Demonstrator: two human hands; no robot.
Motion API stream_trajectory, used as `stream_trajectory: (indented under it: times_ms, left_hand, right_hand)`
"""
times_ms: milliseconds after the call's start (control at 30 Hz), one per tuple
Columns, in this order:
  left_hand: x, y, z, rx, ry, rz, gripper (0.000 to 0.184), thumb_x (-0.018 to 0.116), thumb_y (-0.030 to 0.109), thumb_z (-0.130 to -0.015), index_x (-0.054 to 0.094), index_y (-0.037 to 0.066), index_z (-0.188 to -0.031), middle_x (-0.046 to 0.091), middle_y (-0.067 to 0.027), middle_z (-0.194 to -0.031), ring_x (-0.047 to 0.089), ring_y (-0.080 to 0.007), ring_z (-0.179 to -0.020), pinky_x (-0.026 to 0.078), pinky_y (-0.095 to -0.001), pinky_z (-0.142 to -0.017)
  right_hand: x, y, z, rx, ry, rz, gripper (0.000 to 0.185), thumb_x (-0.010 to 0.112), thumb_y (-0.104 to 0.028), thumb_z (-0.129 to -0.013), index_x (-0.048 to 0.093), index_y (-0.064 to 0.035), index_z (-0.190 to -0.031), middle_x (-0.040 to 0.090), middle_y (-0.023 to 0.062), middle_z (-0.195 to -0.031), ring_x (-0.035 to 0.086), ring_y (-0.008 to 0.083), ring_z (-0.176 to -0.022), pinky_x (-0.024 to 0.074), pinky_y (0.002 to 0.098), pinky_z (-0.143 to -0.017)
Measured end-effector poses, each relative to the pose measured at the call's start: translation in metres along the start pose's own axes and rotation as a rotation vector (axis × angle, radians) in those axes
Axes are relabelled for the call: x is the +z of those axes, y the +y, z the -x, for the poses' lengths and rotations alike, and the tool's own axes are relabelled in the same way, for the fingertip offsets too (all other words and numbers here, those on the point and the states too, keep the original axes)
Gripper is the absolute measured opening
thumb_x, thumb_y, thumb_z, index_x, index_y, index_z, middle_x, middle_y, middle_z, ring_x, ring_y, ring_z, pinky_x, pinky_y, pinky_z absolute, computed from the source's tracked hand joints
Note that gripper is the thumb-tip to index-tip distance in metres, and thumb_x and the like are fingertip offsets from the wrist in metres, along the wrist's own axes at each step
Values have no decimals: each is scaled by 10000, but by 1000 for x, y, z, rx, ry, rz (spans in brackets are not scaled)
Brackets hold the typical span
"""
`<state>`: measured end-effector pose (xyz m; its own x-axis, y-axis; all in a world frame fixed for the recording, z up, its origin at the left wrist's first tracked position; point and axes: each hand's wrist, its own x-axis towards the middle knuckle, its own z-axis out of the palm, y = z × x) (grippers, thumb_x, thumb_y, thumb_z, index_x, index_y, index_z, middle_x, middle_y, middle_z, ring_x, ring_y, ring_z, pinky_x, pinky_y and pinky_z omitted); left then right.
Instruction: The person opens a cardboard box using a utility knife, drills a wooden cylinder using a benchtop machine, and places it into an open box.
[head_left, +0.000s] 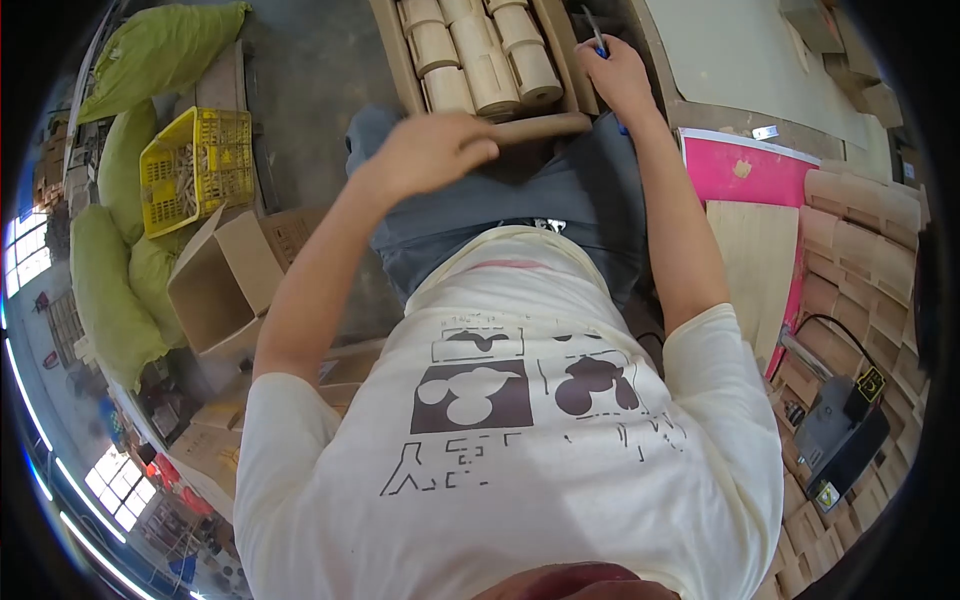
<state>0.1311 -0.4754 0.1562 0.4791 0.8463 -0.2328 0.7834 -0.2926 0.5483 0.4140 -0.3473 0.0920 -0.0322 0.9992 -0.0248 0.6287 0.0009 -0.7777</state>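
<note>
An open cardboard box (397,55) stands at the top middle, filled with pale wooden cylinders (485,60) in rows. My left hand (430,150) is at the box's near side, beside the folded flap (540,128). Its thumb is spread from the fingers and it holds nothing I can see; slight blur hides whether it touches the flap. On the box's right side, my right hand (617,75) is closed around a slim blue-handled tool (600,45) with a narrow dark tip pointing away from me. Its exact kind is unclear.
To the left are a yellow plastic crate (197,165) of small wooden pieces, an empty-looking carton (225,275) and stuffed green sacks (110,290). A pink board (740,170), stacked wooden pieces (860,250) and a dark device (840,430) with a cable lie to the right.
</note>
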Motion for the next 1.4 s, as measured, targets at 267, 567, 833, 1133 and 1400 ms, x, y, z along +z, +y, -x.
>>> stream_trajectory:
  times_ms: [267, 567, 833, 1133, 1400]
  left_hand:
    - [92, -22, -7, 5, 262, -246, 759, 835, 497, -779, 601, 109, -1388, 643, -86, -1307, 584, -281, -1254, 498, -471, -991]
    - [69, -25, -50, -195, -172, -226, 1009, 907, 547, -660, 521, 73, -1463, 655, -158, -1310, 641, -316, -1231, 510, -462, -1019]
    - [71, -35, -57, -207, -252, -43, 989, 910, 478, -673, 515, 56, -1476, 650, -169, -1365, 639, -330, -1258, 524, -449, -1041]
    - [136, -60, -65, -113, 229, -353, 363, 788, 262, -825, 620, 114, -1111, 703, -106, -982, 728, -292, -919, 582, -450, -750]
    - [141, -56, -62, -64, 367, -338, 166, 644, 229, -947, 627, 115, -1067, 695, -87, -912, 722, -316, -832, 576, -476, -698]
  right_hand:
    - [16, 5, 30, 37, -332, 271, 403, 666, -351, -850, 704, 29, -976, 714, 285, -953, 698, 437, -979, 532, 507, -894]
    - [27, 10, 19, 130, -263, 326, 396, 682, -304, -844, 685, 47, -1029, 718, 290, -1034, 684, 451, -1041, 524, 507, -927]
    - [49, 39, -2, 214, -196, 125, 328, 700, -257, -843, 699, 15, -1026, 731, 250, -983, 703, 418, -996, 533, 473, -898]
    - [51, 50, -3, 182, -162, 27, 223, 706, -186, -828, 701, -21, -978, 733, 195, -936, 711, 361, -922, 535, 431, -853]
    - [46, 45, -5, 193, -123, -70, 223, 714, -141, -819, 659, -13, -993, 691, 137, -824, 687, 263, -764, 533, 396, -728]
